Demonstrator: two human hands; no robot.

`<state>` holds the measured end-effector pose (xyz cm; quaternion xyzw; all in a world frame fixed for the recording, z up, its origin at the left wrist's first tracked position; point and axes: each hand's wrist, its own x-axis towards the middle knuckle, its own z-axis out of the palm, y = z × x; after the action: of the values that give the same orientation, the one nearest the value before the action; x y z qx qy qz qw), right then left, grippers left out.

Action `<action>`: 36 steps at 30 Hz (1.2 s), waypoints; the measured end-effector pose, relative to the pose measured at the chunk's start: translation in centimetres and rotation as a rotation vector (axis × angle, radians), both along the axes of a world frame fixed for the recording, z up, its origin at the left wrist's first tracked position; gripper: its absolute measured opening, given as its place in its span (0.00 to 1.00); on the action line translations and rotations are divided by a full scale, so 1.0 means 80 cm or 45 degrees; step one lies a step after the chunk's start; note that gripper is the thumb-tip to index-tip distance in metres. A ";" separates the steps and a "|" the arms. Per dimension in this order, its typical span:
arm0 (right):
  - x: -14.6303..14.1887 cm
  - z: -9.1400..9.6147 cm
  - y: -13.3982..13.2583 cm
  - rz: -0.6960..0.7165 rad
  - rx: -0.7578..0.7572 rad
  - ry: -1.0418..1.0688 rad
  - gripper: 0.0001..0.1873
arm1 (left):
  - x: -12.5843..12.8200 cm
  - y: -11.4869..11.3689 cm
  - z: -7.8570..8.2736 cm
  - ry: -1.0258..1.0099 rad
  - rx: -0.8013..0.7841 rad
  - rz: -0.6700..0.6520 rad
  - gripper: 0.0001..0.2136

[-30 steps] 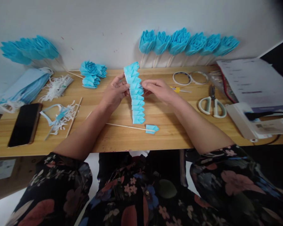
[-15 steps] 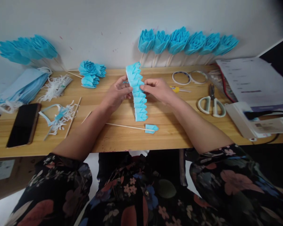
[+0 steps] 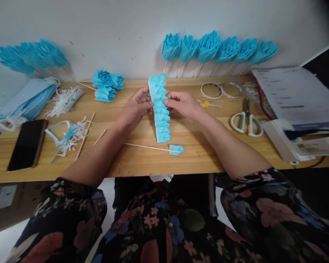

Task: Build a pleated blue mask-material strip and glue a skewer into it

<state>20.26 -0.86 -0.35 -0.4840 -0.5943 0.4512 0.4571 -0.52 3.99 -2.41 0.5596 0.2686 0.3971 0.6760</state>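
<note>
A long strip of folded blue petals (image 3: 161, 118) hangs lengthwise between my two hands, its pointed tips to the right. My left hand (image 3: 138, 106) pinches its left edge near the middle, thumb in front and fingers partly behind. On the opposite edge, my right hand (image 3: 182, 104) grips the petals between thumb and fingers. Just below the strip's lower end, a small blue folded piece (image 3: 176, 149) lies on the table with a thin wooden stick (image 3: 148, 147) across it. The stick's left part runs under my left forearm.
Blue flowers on sticks (image 3: 208, 47) lean on the wall, with more at left (image 3: 45, 54). Loose flower heads (image 3: 105, 84) lie near. Left are face masks (image 3: 30, 102), white straps (image 3: 64, 101) and a phone (image 3: 26, 144); right are tape rolls (image 3: 211, 90), scissors (image 3: 246, 118) and a power strip (image 3: 283, 140).
The petal strip has tilted slightly, its top shifting right and its lower end a little left. Both hands keep their hold in nearly the same place.
</note>
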 end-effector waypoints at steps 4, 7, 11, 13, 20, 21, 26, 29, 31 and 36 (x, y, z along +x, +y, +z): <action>0.001 0.005 -0.001 0.040 -0.009 0.035 0.18 | -0.003 0.006 -0.001 -0.062 0.004 0.026 0.23; -0.001 0.008 -0.005 0.060 -0.030 0.012 0.23 | -0.005 0.012 -0.004 -0.117 0.020 0.055 0.22; -0.003 0.007 -0.007 0.061 -0.020 -0.075 0.23 | -0.003 0.014 -0.008 -0.101 0.009 0.053 0.23; -0.003 0.004 -0.006 0.014 0.000 -0.082 0.21 | -0.001 0.013 -0.008 -0.070 -0.022 0.032 0.23; 0.000 0.003 -0.003 -0.024 -0.019 -0.057 0.20 | 0.000 0.004 -0.001 0.010 -0.028 -0.057 0.27; -0.001 0.004 -0.003 -0.026 -0.020 -0.052 0.20 | -0.001 0.004 -0.001 0.016 -0.016 -0.058 0.28; -0.005 0.007 -0.005 -0.031 -0.044 0.035 0.24 | -0.002 0.003 -0.002 0.006 0.010 -0.009 0.27; -0.007 0.008 -0.006 -0.028 -0.046 0.053 0.26 | -0.001 0.002 -0.003 0.016 0.012 0.004 0.27; -0.007 0.006 -0.006 -0.025 -0.038 0.034 0.25 | 0.000 0.001 -0.003 0.023 0.011 -0.002 0.28; -0.004 0.000 -0.003 -0.004 -0.025 0.029 0.18 | 0.001 -0.003 -0.002 0.027 -0.003 -0.005 0.27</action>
<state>19.97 -1.14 -0.31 -0.4842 -0.5839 0.4618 0.4597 -0.41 3.78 -2.58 0.5636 0.2752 0.3894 0.6745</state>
